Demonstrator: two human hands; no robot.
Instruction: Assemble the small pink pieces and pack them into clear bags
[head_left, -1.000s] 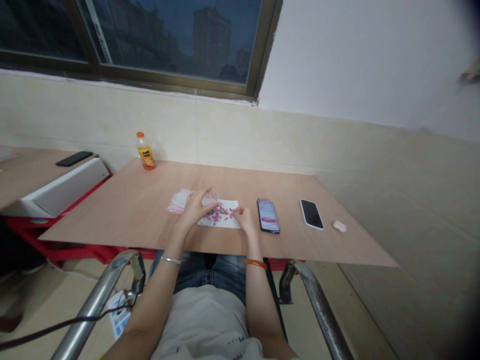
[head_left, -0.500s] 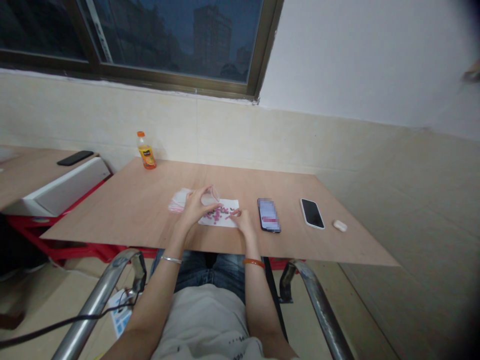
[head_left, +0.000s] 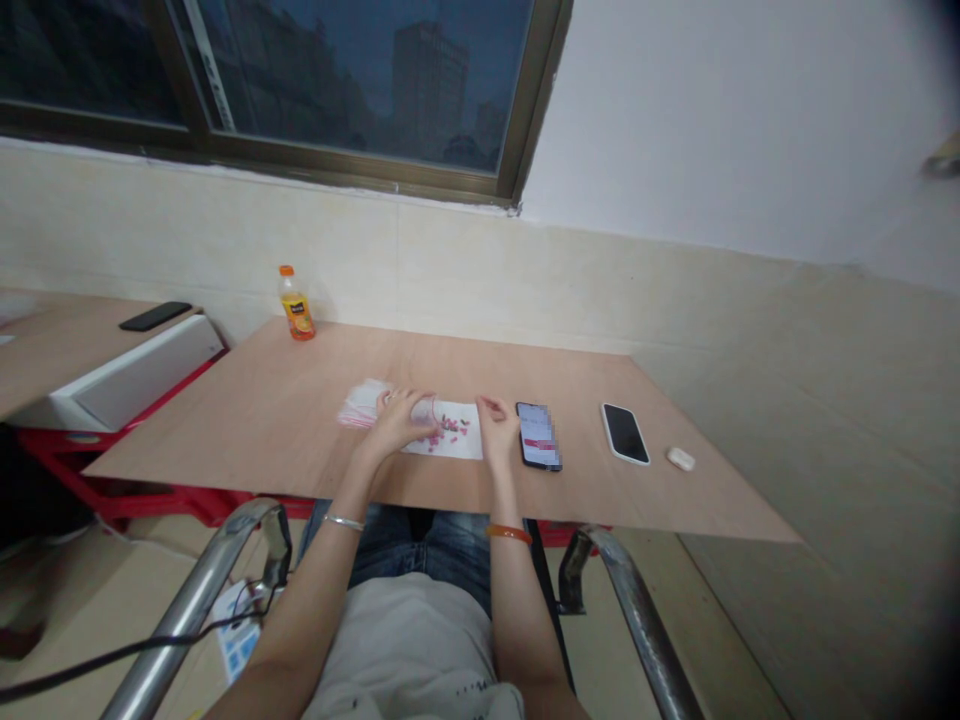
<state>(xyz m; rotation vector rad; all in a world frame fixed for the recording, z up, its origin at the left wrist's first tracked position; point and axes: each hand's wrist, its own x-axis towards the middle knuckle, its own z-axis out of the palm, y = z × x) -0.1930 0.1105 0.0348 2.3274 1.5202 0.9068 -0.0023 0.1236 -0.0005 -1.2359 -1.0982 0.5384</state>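
Observation:
My left hand (head_left: 397,424) is curled around a clear plastic cup (head_left: 427,410), tilted over the left part of a white paper sheet (head_left: 469,451). Small pink and dark pieces (head_left: 454,426) lie scattered on the sheet beside the cup's mouth. At the sheet's right edge is my right hand (head_left: 498,430), its fingers drawn together near the upper right corner. Whether they pinch the paper or a small piece is hidden. A stack of clear bags with pink edges (head_left: 358,405) lies left of my left hand.
Right of my right hand lie a lit phone (head_left: 538,437), a white-framed phone (head_left: 625,433) and a small white case (head_left: 681,459). An orange juice bottle (head_left: 298,305) stands at the table's back left. Metal armrests (head_left: 202,590) flank me below the table edge.
My right hand has moved from among the pieces to the right edge of the sheet. My left hand has lowered the cup closer to the pieces.

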